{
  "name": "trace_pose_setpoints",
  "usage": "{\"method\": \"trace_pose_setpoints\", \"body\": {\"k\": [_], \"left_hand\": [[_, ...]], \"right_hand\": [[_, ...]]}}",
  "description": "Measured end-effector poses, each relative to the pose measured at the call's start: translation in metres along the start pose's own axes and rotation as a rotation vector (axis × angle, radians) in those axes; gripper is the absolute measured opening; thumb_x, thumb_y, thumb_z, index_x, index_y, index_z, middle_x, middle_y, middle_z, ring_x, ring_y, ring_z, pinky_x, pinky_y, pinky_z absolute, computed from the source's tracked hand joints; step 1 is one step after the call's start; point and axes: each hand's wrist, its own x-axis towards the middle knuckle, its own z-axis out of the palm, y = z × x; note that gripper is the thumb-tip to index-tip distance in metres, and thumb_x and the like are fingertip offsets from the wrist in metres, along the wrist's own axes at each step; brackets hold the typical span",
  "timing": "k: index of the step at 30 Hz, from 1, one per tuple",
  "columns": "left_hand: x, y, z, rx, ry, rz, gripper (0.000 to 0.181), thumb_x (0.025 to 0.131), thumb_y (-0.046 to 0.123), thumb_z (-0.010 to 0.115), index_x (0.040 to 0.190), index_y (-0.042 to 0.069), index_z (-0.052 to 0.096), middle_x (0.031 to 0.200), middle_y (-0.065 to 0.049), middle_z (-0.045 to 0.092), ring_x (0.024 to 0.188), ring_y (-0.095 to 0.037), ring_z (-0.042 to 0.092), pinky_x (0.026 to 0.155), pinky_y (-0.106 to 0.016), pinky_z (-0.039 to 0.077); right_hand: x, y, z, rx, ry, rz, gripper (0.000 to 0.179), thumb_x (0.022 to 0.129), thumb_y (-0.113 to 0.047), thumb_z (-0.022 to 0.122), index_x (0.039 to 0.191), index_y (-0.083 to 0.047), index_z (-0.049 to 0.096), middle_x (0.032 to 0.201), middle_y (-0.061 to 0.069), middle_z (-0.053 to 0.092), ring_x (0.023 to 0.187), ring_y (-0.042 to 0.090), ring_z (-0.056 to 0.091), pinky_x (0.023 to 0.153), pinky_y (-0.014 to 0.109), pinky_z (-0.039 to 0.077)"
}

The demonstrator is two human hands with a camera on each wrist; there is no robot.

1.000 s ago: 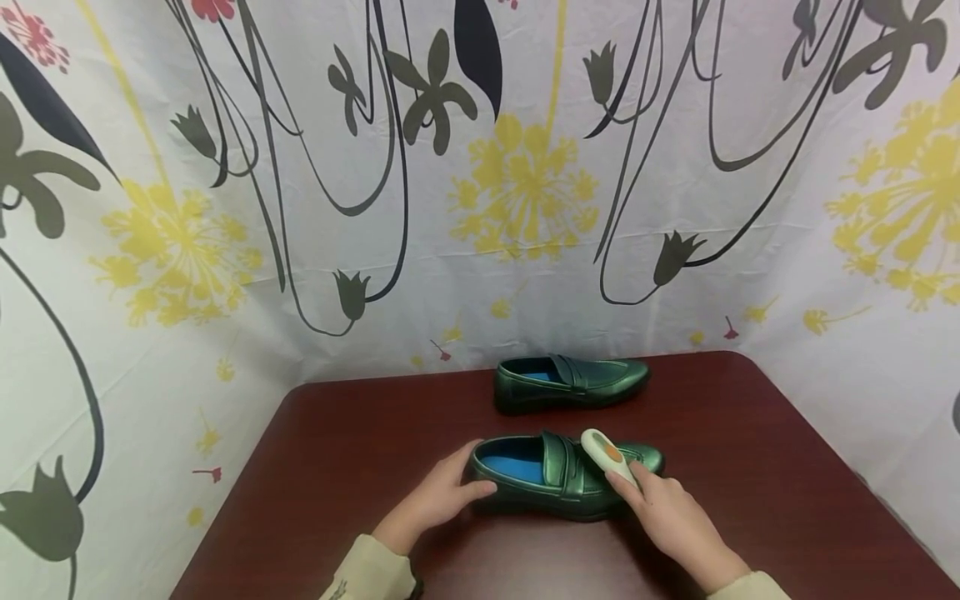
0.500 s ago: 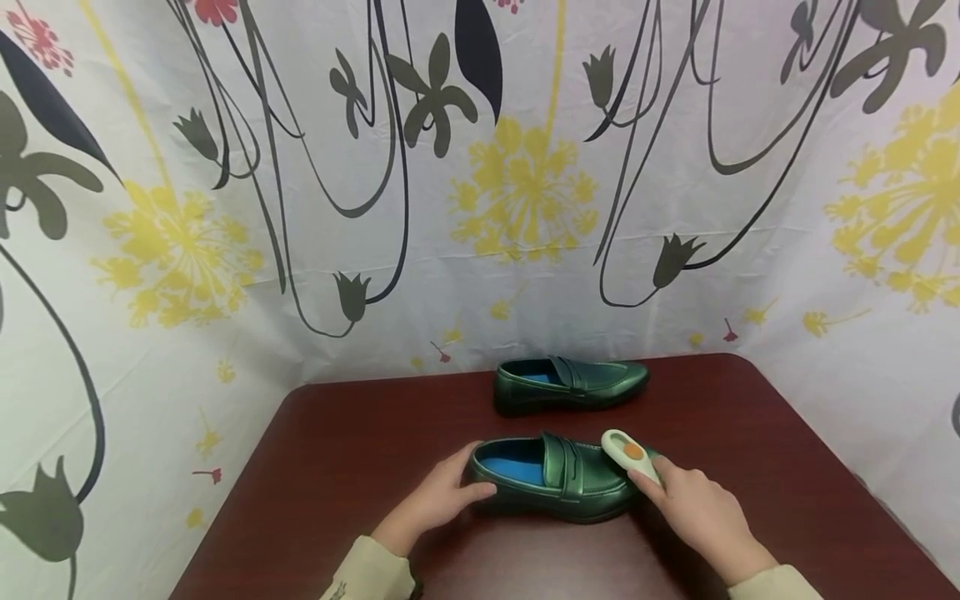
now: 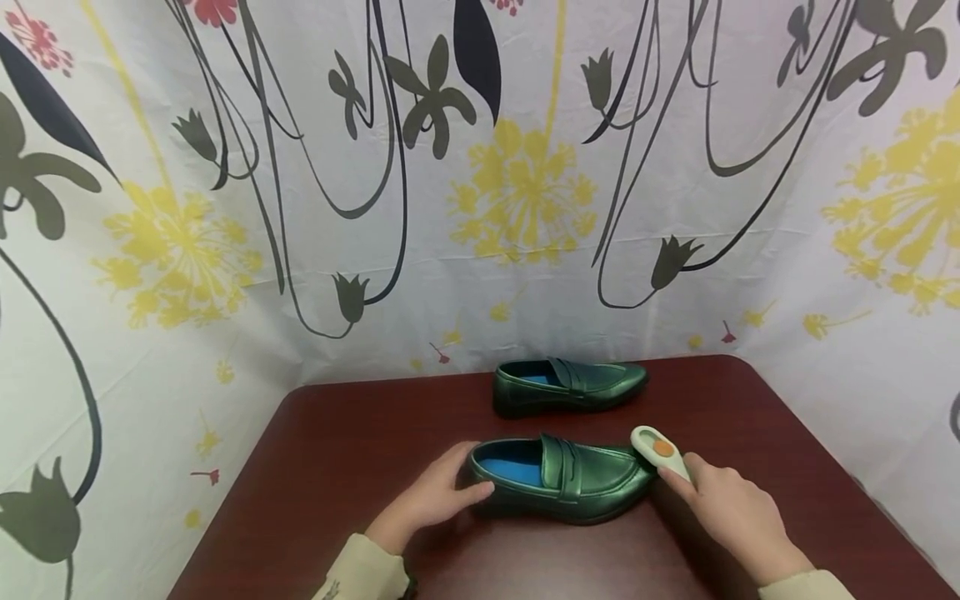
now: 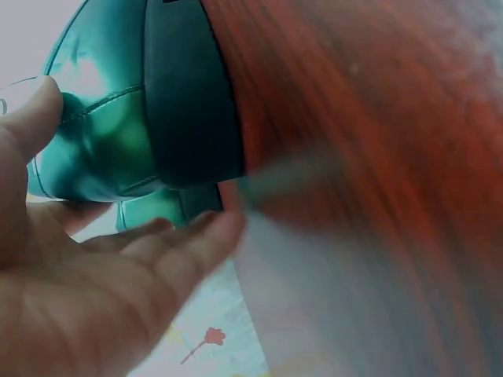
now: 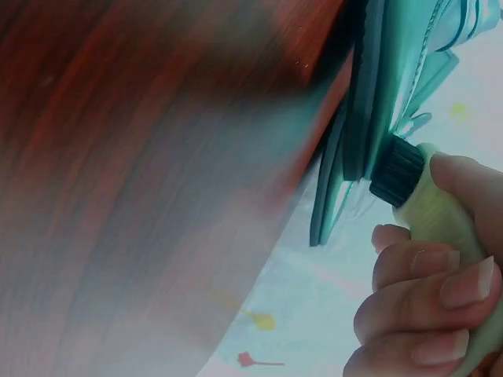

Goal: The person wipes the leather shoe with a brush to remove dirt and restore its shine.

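Note:
A shiny dark green loafer [image 3: 603,479] with a blue insole stands on the table, toe to the right. At its heel, my left hand [image 3: 435,500] steadies it, thumb on the near side and fingers round the back. My right hand [image 3: 738,512] grips a shoe brush [image 3: 662,450] with a pale green handle and an orange oval on top. In the right wrist view the brush's dark bristles [image 5: 397,169] are right at the toe of the loafer. The left wrist view shows the heel [image 4: 102,133] between thumb and fingers.
A matching green loafer [image 3: 570,387] stands farther back, its toe also to the right. The dark red-brown table [image 3: 360,433] has rounded back corners. White cloth [image 3: 450,292] with flower prints hangs behind the table and along both sides.
My right hand has moved the brush rightward along the loafer's upper, from near the strap to the toe tip. The left hand and both loafers have stayed in place.

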Motion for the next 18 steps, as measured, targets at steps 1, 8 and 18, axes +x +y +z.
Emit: {"method": "trace_pose_setpoints", "body": {"k": [1, 8, 18], "left_hand": [[0.000, 0.000, -0.001, -0.002, 0.009, -0.010, 0.066, 0.099, 0.049, 0.060, 0.150, 0.011, 0.044, 0.152, -0.010, 0.047, 0.140, -0.030, 0.045, 0.114, -0.058, 0.039], [-0.003, 0.009, -0.003, -0.200, 0.037, -0.282, 0.087, 0.097, 0.076, 0.029, 0.158, 0.014, 0.034, 0.149, -0.025, 0.045, 0.087, -0.033, 0.071, 0.076, -0.050, 0.061], [0.006, 0.018, 0.010, -0.642, -0.077, -0.362, 0.100, 0.093, 0.077, 0.041, 0.163, 0.011, 0.013, 0.163, -0.026, 0.021, 0.079, -0.038, 0.075, 0.069, -0.046, 0.063]], "right_hand": [[0.000, 0.002, 0.000, 0.003, -0.005, 0.006, 0.062, 0.098, -0.072, 0.038, 0.104, -0.013, 0.054, 0.066, 0.006, 0.056, 0.057, 0.025, 0.054, 0.045, 0.041, 0.035], [0.002, 0.009, -0.002, 0.026, -0.019, 0.034, 0.072, 0.098, -0.073, 0.034, 0.117, -0.006, 0.052, 0.073, 0.009, 0.059, 0.061, 0.026, 0.056, 0.046, 0.042, 0.037], [0.000, 0.011, -0.001, 0.052, -0.041, 0.049, 0.072, 0.097, -0.075, 0.034, 0.113, -0.006, 0.051, 0.067, 0.006, 0.052, 0.059, 0.023, 0.051, 0.047, 0.039, 0.035]]}}
